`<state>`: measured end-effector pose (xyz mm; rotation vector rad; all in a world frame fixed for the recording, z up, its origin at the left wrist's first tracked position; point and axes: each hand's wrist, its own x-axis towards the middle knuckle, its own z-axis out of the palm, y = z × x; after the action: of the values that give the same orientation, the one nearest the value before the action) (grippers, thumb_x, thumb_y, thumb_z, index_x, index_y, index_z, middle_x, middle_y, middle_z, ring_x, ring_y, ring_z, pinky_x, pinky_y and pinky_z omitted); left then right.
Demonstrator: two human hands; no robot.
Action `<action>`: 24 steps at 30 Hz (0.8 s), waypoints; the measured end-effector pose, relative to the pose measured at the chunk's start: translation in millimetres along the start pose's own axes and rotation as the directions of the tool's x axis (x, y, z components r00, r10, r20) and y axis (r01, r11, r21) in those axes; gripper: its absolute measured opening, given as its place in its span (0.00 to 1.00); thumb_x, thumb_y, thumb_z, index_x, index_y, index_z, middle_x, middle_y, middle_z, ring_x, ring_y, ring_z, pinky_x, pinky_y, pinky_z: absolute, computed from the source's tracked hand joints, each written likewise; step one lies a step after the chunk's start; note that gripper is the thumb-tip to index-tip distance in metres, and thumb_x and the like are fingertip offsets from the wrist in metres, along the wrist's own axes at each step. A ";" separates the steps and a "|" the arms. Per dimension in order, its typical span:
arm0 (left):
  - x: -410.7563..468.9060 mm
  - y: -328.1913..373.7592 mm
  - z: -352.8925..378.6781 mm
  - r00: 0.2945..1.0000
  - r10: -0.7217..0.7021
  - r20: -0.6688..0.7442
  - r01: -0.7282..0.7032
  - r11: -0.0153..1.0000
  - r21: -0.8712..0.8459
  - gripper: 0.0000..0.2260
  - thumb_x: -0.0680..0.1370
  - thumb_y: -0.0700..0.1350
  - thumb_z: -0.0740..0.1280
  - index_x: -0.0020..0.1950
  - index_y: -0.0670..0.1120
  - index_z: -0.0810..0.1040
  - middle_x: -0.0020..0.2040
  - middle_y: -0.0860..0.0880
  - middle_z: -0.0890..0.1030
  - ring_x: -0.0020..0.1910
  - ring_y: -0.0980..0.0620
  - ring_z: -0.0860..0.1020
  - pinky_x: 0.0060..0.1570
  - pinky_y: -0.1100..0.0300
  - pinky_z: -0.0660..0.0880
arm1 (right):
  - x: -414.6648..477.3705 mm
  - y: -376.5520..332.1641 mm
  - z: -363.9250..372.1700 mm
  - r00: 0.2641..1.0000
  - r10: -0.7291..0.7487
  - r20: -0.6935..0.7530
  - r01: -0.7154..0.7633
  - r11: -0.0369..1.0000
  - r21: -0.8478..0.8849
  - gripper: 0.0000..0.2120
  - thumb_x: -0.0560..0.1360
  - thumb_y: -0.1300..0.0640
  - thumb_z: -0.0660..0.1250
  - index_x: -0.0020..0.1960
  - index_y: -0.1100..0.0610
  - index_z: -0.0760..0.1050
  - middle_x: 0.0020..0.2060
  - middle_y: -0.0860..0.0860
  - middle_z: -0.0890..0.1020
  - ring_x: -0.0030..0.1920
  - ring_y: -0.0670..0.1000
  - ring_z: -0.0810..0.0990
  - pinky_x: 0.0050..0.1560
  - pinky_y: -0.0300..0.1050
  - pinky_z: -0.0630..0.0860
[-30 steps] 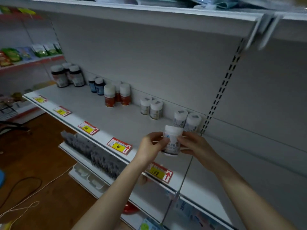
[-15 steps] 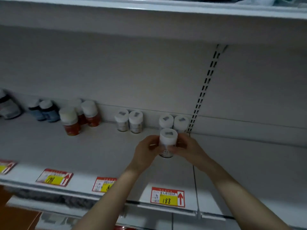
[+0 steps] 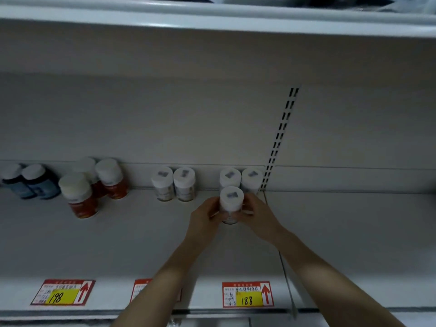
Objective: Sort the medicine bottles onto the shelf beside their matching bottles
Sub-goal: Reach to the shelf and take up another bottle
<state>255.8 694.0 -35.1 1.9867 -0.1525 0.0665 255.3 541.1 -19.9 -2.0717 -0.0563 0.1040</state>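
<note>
- Cupping the white-capped bottle [image 3: 231, 200] upright between my left hand [image 3: 204, 217] and right hand [image 3: 258, 217], fingers curling round its sides, steadying it for set-down.
- I'm holding it low over the shelf [image 3: 342, 232], just in front of its matching pair [image 3: 252, 178] at the back edge.
- Nothing's blocking; another white pair [image 3: 173, 184] and red bottles [image 3: 79, 197] are sitting further left.

left hand [image 3: 203, 220] grips bottle [image 3: 231, 197] | right hand [image 3: 261, 219] grips it | both arms outstretched

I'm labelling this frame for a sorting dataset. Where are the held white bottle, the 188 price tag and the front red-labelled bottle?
held white bottle [image 3: 231, 199], head view, on its white cap.
188 price tag [image 3: 249, 298], head view, on its yellow patch.
front red-labelled bottle [image 3: 82, 207], head view, on its red label.
</note>
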 end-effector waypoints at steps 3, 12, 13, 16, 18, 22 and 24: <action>3.7 0.7 1.8 1.000 0.001 0.003 -0.001 1.000 -0.009 0.14 0.73 0.37 0.68 0.58 0.39 0.75 0.54 0.46 0.79 0.51 0.54 0.76 0.43 0.83 0.67 | 4.7 3.4 -0.9 1.000 -0.002 -0.002 0.002 1.000 0.001 0.20 0.71 0.62 0.70 0.60 0.64 0.68 0.60 0.58 0.76 0.60 0.55 0.76 0.56 0.43 0.72; 8.1 1.1 2.3 1.000 -0.021 0.020 0.021 1.000 -0.005 0.15 0.73 0.37 0.68 0.60 0.40 0.74 0.55 0.46 0.79 0.53 0.54 0.76 0.48 0.77 0.70 | 7.0 3.1 0.3 1.000 -0.010 -0.020 0.011 0.999 0.042 0.21 0.71 0.62 0.70 0.61 0.63 0.68 0.60 0.58 0.77 0.60 0.55 0.76 0.59 0.47 0.73; 7.6 1.6 1.9 0.999 -0.031 0.028 0.031 1.000 -0.002 0.15 0.73 0.38 0.68 0.60 0.40 0.74 0.55 0.46 0.79 0.54 0.53 0.76 0.51 0.70 0.72 | 5.6 2.0 0.4 1.000 -0.018 -0.024 0.019 0.999 0.034 0.21 0.71 0.62 0.70 0.62 0.63 0.69 0.59 0.58 0.77 0.60 0.55 0.76 0.59 0.47 0.73; 3.4 4.0 -0.6 0.997 -0.076 0.012 0.075 0.995 0.067 0.16 0.75 0.41 0.67 0.61 0.38 0.72 0.57 0.43 0.78 0.58 0.47 0.76 0.54 0.62 0.70 | -0.3 -0.9 1.0 0.999 -0.034 -0.038 0.035 0.999 0.030 0.22 0.71 0.63 0.70 0.62 0.62 0.68 0.59 0.58 0.77 0.60 0.56 0.76 0.60 0.52 0.74; -3.0 7.1 -1.6 0.994 -0.101 -0.040 0.105 0.987 0.121 0.16 0.76 0.42 0.65 0.62 0.38 0.72 0.60 0.41 0.77 0.60 0.45 0.75 0.55 0.64 0.68 | -6.0 -1.4 0.2 0.997 -0.035 -0.069 0.037 0.999 0.024 0.23 0.70 0.64 0.70 0.63 0.61 0.68 0.59 0.58 0.77 0.59 0.56 0.76 0.60 0.52 0.74; -26.5 16.4 -0.2 0.995 -0.061 -0.077 0.074 0.981 0.178 0.12 0.77 0.43 0.63 0.58 0.39 0.75 0.54 0.42 0.80 0.53 0.46 0.78 0.44 0.68 0.65 | -22.2 3.4 -5.4 0.986 0.009 -0.167 -0.007 1.000 0.016 0.21 0.73 0.62 0.68 0.64 0.60 0.69 0.53 0.51 0.76 0.55 0.49 0.75 0.54 0.38 0.70; -37.6 23.4 5.4 0.999 -0.035 -0.037 0.041 0.985 0.166 0.10 0.77 0.43 0.63 0.55 0.40 0.77 0.51 0.43 0.81 0.51 0.47 0.79 0.41 0.70 0.64 | -32.5 8.8 -9.8 0.973 0.053 -0.224 -0.051 0.999 0.017 0.17 0.74 0.61 0.67 0.62 0.62 0.71 0.52 0.52 0.77 0.52 0.47 0.75 0.52 0.34 0.69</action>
<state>215.2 682.5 -20.6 2.1537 -0.0898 0.0906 223.9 525.5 -21.3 -2.0611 0.1367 -0.0980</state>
